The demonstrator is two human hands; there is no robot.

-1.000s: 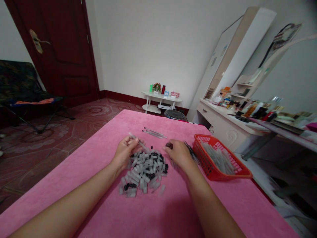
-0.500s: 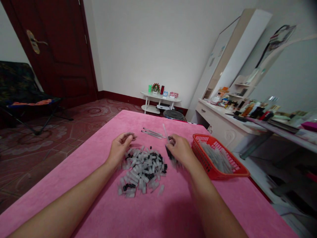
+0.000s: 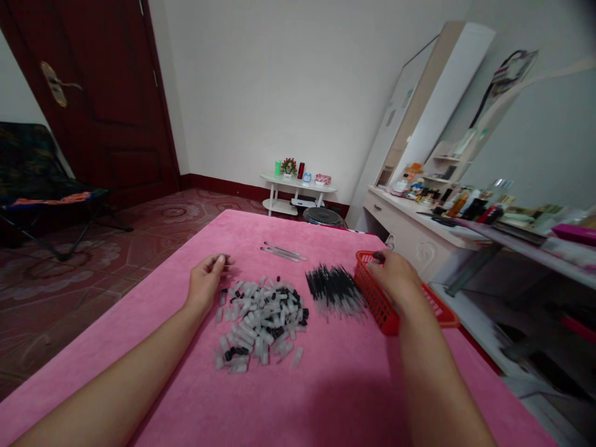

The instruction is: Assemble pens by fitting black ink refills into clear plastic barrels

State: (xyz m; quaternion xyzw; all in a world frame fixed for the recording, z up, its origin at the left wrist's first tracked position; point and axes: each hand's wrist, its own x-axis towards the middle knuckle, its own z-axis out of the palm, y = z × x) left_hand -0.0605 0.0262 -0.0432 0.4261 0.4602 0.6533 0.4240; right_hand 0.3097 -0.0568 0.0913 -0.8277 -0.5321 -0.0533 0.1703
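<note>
My left hand (image 3: 207, 280) hovers at the left edge of a heap of small clear and black caps (image 3: 265, 316), its thumb and fingers drawn together; anything between them is too small to make out. Over the near-left rim of a red plastic basket (image 3: 377, 304) is my right hand (image 3: 395, 273), fingers curled inward, what they hold hidden. Between heap and basket lies a bundle of thin black-tipped pen refills (image 3: 335, 288). Farther back, a few slim clear tubes with dark ends (image 3: 282, 251) lie side by side.
A pink cloth (image 3: 186, 385) covers the table. To the right, a white dresser (image 3: 400, 217) carries bottles and jars. Beyond the far table edge are a round dark-topped stool (image 3: 323, 216) and a low white stand (image 3: 298, 181). A folding chair (image 3: 51, 192) stands at the left.
My right hand has moved right from above the refill bundle to the basket; the clear tube it held no longer shows. My left hand has drawn slightly left, away from the caps.
</note>
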